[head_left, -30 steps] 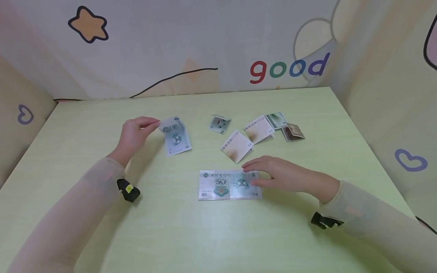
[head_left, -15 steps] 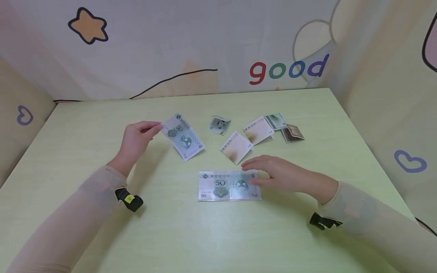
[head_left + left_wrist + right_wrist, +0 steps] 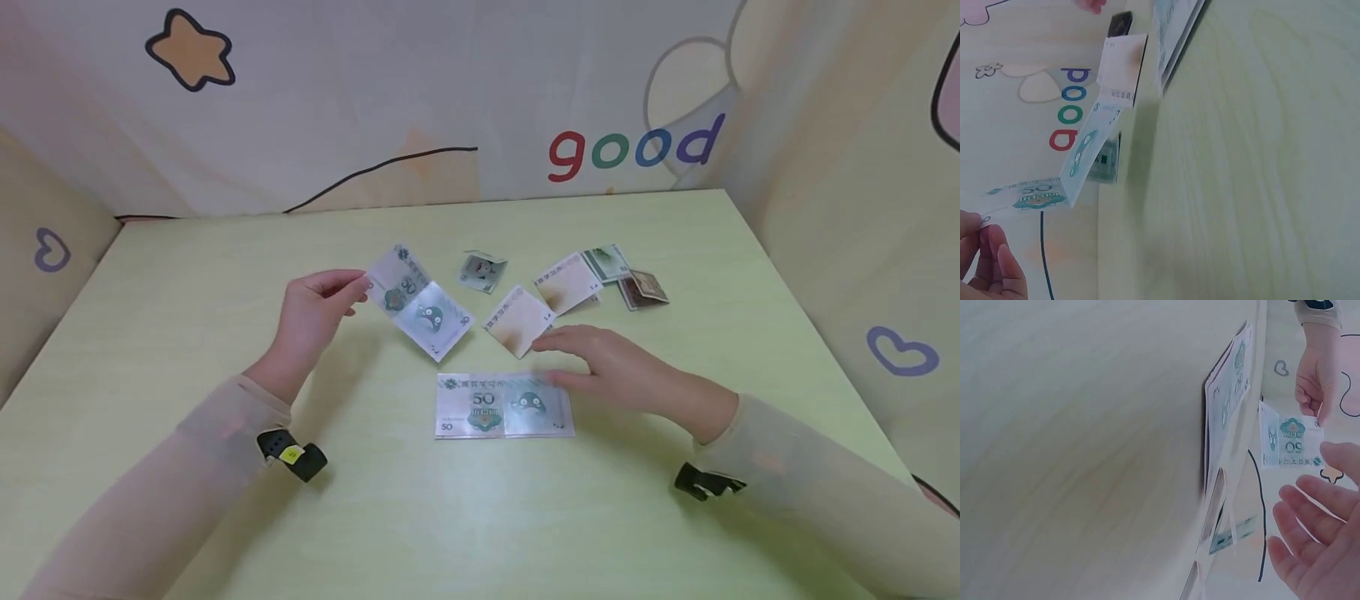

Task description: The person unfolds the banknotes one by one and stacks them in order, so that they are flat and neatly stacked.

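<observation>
Left hand (image 3: 318, 321), its grip pinched on the end of a creased 50 play banknote (image 3: 433, 319) raised above the desk (image 3: 480, 517), right hand (image 3: 630, 373), its grip apart, near a flat banknote stack (image 3: 487, 415), folded notes (image 3: 566, 282) beyond

The table is a broad, pale yellow-green top with a faint wood grain (image 3: 480, 517). Near its middle I can see a flat rectangular stack of whitish-teal paper notes marked 50 (image 3: 480, 410), several layers showing at the edge, a crease across the top one. Just beyond lies a folded cream paper note with a brown smudge (image 3: 516, 323), and behind it to the right a second folded cream note (image 3: 564, 285). Next to that one sits a folded green paper note (image 3: 609, 263), then a folded brown paper note (image 3: 645, 288). A small folded grey-green paper note (image 3: 480, 273) lies apart, farther left, one flap raised.
</observation>
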### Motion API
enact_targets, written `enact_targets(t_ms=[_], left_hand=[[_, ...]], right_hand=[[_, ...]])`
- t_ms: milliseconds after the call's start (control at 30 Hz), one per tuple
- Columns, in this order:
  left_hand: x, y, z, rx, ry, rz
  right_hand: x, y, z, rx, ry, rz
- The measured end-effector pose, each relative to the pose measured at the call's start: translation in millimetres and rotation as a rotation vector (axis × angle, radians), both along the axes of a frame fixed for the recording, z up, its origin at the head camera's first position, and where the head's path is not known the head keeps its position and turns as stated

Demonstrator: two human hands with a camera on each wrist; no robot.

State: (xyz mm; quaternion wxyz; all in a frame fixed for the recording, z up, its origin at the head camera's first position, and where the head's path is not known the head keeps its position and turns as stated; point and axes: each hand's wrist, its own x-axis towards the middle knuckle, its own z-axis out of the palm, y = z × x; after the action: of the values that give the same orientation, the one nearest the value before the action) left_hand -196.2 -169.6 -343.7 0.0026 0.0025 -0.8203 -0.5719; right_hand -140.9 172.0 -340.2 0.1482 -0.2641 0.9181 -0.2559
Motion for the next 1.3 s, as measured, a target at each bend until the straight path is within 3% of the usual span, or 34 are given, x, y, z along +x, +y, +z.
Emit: enact_targets(t_ms=[233, 600, 967, 1300], left_hand=[[11.4, 15.0, 2.8, 0.065, -0.084, -0.029], [28.5, 39.1, -1.9, 0.166, -0.124, -0.095], [43.3, 58.6, -0.7, 0.229, -0.147, -0.134], [55.0, 63.6, 3.0, 0.284, -0.198, -0.175]], right_hand=[[-2.2, -6.0, 0.9, -0.016, 0.037, -0.082], [-6.0, -17.6, 2.7, 0.020, 0.092, -0.128], [-6.5, -28.2, -2.1, 0.117, 0.108, -0.091], [-11.3, -26.1, -6.5, 0.033, 0.034, -0.071]])
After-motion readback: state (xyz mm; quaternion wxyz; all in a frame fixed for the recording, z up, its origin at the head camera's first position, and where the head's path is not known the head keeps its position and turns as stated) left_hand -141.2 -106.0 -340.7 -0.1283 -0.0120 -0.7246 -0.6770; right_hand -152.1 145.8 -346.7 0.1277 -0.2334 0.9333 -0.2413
